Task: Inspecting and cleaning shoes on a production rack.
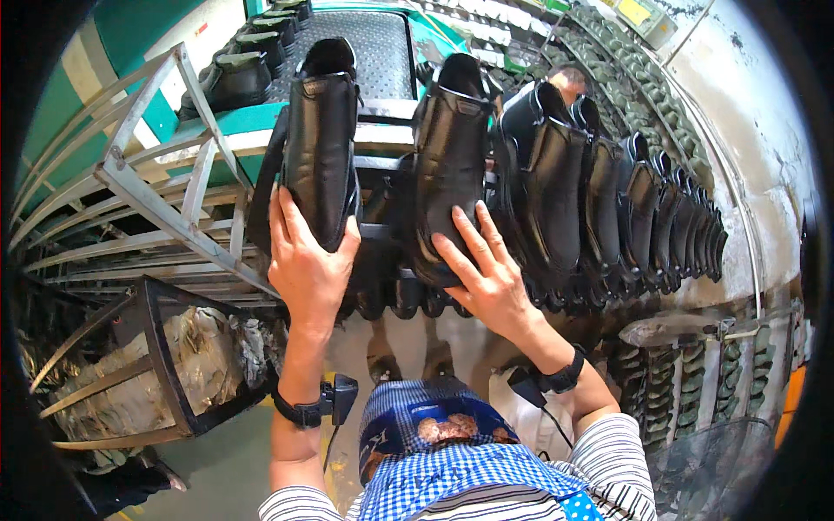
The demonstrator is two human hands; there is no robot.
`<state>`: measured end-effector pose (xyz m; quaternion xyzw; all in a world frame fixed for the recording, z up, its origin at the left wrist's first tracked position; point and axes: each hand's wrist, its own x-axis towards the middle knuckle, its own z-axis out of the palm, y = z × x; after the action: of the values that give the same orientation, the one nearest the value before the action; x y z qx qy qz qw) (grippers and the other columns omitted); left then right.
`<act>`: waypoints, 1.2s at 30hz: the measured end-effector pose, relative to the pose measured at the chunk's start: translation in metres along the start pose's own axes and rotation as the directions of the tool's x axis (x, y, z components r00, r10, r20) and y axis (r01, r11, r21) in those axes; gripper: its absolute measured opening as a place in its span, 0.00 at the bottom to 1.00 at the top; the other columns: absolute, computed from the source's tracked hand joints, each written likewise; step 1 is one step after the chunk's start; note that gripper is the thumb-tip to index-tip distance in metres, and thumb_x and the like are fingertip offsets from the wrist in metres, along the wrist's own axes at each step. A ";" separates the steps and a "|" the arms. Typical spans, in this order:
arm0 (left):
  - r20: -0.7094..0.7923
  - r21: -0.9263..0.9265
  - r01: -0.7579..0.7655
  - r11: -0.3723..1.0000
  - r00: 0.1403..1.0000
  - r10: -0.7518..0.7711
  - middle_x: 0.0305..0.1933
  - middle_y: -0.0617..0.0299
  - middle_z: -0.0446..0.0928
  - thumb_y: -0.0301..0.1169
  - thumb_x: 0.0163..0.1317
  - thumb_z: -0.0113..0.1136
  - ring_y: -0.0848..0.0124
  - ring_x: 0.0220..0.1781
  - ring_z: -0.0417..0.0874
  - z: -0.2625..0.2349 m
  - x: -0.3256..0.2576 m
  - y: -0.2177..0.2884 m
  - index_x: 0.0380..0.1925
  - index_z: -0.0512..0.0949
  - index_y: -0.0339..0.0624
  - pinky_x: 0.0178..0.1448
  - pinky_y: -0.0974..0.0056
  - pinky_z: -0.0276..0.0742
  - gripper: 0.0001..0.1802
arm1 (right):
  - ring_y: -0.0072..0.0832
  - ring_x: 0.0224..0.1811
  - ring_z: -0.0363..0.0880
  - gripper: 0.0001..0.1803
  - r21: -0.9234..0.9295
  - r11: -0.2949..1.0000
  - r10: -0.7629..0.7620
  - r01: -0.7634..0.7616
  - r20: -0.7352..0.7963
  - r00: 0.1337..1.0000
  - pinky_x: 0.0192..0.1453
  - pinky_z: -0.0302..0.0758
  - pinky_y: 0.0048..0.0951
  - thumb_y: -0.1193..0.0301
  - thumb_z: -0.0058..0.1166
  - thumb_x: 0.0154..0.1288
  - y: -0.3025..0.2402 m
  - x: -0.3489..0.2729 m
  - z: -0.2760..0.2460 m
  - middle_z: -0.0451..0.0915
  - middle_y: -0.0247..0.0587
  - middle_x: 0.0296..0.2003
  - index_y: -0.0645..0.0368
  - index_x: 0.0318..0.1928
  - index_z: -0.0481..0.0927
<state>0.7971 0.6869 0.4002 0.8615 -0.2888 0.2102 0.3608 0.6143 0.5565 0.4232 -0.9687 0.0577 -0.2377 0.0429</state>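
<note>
Watching through the head camera, I judged the work partway through: a long row of black boots (608,217) already hung toe-down on the rack (165,217), curving off to the right, while the two nearest boots were in hand. The left hand (306,265) was cupped under the toe of the left boot (320,148), fingers up one side and thumb on the other, gripping it. The right hand (488,276) lay flat and spread against the lower part of the second boot (450,165), fingers splayed up its face; whether it clasped or only pressed, I could not tell for sure, though it looked more like a steadying push. Both boots stood upright above the hands, openings toward the top, just beside each other with a gap of rack between. Whether either was fully seated on its peg was hidden. Left of the left boot the rack bars stood bare. A wire basket (165,365) holding crumpled material sat low on the left, well apart from both hands. More boots (252,61) rested on a green platform (261,117) behind the rack.
</note>
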 end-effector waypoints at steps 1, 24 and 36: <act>0.019 0.006 0.006 1.000 1.000 -0.006 0.61 0.45 0.64 0.48 0.50 0.63 0.50 0.57 0.71 -0.001 0.001 0.002 0.60 0.60 0.32 0.53 0.54 0.73 0.43 | 0.56 0.67 0.52 0.44 0.030 0.999 0.017 -0.016 -0.009 1.000 0.67 0.59 0.44 0.72 0.69 0.32 0.002 -0.002 0.002 0.58 0.56 0.63 0.52 0.58 0.69; 0.796 0.179 0.829 0.531 0.195 -0.573 0.42 0.56 0.79 0.38 0.62 0.52 0.68 0.32 0.81 -0.023 -0.506 -0.167 0.54 0.70 0.38 0.32 0.68 0.77 0.22 | 0.37 0.31 0.81 0.09 0.411 0.610 0.288 -0.677 0.682 0.673 0.35 0.74 0.32 0.69 0.54 0.58 0.033 -0.352 0.073 0.81 0.46 0.29 0.60 0.37 0.80; 0.717 0.024 0.994 0.106 0.057 -0.694 0.45 0.55 0.77 0.32 0.61 0.52 0.71 0.35 0.80 -0.048 -0.496 -0.109 0.51 0.71 0.34 0.33 0.69 0.78 0.20 | 0.19 0.26 0.76 0.20 0.608 -0.016 0.489 -0.794 0.697 0.524 0.28 0.72 0.20 0.67 0.51 0.65 0.047 -0.344 0.107 0.80 0.38 0.34 0.59 0.56 0.67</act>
<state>0.4912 0.9563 0.0935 0.7375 0.1765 -0.4089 0.5077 0.3572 0.5614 0.1674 -0.6491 0.3577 -0.0375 0.6703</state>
